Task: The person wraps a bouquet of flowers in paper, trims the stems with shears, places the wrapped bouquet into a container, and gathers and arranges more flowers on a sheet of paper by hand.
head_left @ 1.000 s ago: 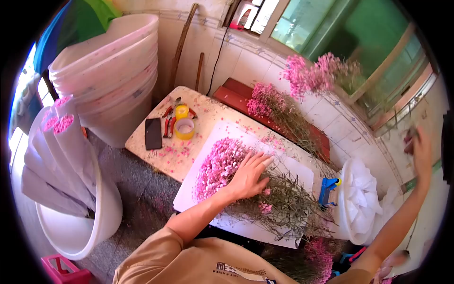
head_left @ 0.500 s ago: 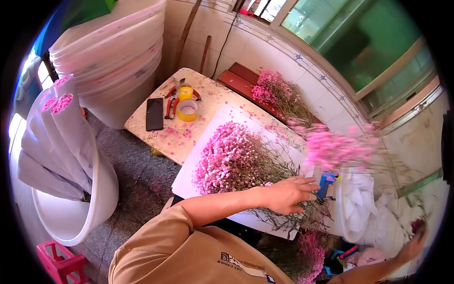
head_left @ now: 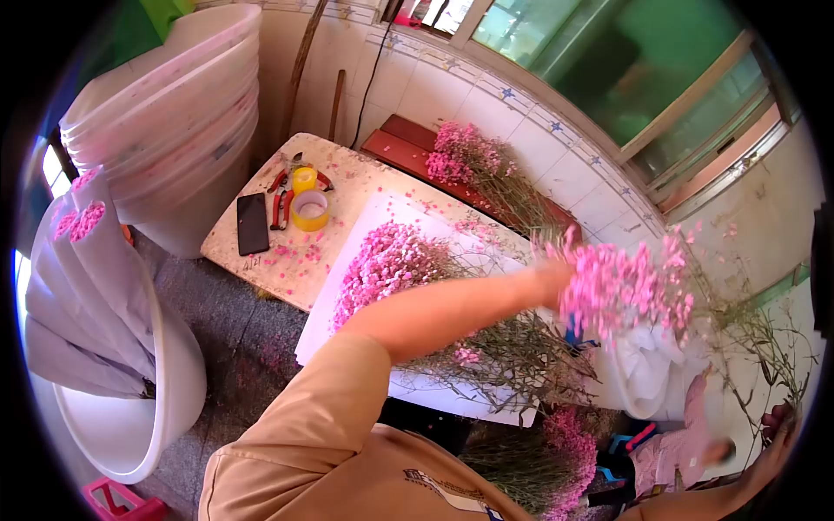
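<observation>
My right hand [head_left: 776,441] is closed round the stem ends of a loose pink flower bunch [head_left: 630,282] at the right. The bunch is raised with its heads towards the left, blurred by motion. My left hand [head_left: 553,273] is beside those heads, its fingers smeared and partly hidden. Below my left arm, a thick bunch of pink flowers [head_left: 391,260] lies on white paper [head_left: 326,317], its stems towards the lower right. Further back, another pink bunch [head_left: 473,156] rests on a red board [head_left: 391,149].
A phone [head_left: 253,224], red-handled pliers [head_left: 282,204] and tape rolls [head_left: 310,211] lie on the table [head_left: 261,273]. Wrapped bunches stand in a white tub [head_left: 178,382] at left, near stacked tubs [head_left: 174,139]. Another person [head_left: 678,447] is at lower right.
My left hand has moved from the lying stems up to the raised flower heads. My right hand still holds the raised bunch, lower than one second ago. The view has shifted slightly.
</observation>
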The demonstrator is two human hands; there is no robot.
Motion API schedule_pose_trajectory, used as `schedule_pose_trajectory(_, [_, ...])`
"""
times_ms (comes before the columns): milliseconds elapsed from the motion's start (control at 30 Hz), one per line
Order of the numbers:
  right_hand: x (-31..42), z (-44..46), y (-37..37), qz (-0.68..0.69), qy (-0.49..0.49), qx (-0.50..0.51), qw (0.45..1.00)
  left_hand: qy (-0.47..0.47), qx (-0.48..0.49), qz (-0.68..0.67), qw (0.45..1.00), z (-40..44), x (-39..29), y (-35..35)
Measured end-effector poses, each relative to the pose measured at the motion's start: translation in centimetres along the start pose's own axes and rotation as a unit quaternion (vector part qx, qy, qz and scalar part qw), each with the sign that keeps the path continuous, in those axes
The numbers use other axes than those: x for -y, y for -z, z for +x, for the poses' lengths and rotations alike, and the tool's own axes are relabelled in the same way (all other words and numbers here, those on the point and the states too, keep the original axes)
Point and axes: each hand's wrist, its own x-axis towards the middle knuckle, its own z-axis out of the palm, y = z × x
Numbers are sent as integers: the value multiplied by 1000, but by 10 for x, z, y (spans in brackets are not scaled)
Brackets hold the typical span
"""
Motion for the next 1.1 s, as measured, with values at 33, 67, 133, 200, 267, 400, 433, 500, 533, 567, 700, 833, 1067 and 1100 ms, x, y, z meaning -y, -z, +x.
schedule_pose_trajectory(33, [1, -2, 6, 3, -6, 8, 1000, 45, -49, 22, 998, 17, 28, -9])
schedule_pose_trajectory(67, [2, -3, 13, 6, -12, 16, 1000, 75, -92, 73, 990, 11, 46, 7])
schedule_pose_trajectory(133, [3, -12, 9, 37, -40, -18, 998, 145, -170, 163, 961, -2, 81, 42])
schedule_pose_trajectory(200, [-19, -13, 9, 65, -68, -8, 996, 256, 27, 3, 966, -26, 61, 60])
schedule_pose_trajectory(267, [-32, -28, -24, 124, -87, 10, 988, 173, 144, -331, 917, -58, 12, 70])
schedule_pose_trajectory(400, [-73, -81, -126, 139, -120, 148, 972, 43, -138, -787, 600, -104, -53, 53])
schedule_pose_trajectory(433, [-79, -99, -157, 125, -84, 198, 968, 24, -241, -832, 499, -113, -56, 49])
schedule_pose_trajectory(500, [-88, -138, -220, 96, 83, 316, 940, -5, -344, -826, 447, -132, -40, 56])
schedule_pose_trajectory(533, [-89, -157, -245, 96, 123, 358, 921, 67, -349, -846, 398, -145, -33, 62])
schedule_pose_trajectory(567, [-100, -177, -270, 110, 100, 361, 921, 79, -373, -831, 406, -151, -34, 71])
schedule_pose_trajectory(700, [-68, -190, -308, 30, 42, 509, 859, 165, -381, -785, 459, -168, -36, 63])
schedule_pose_trajectory(833, [36, -194, -299, -130, 118, 432, 884, 271, -429, -693, 512, -174, -51, 54])
schedule_pose_trajectory(1067, [138, -245, -378, 21, 325, 305, 895, 240, -420, -678, 554, -174, -89, 63])
schedule_pose_trajectory(1100, [134, -245, -396, 114, 306, 294, 898, 213, -417, -657, 591, -178, -89, 57])
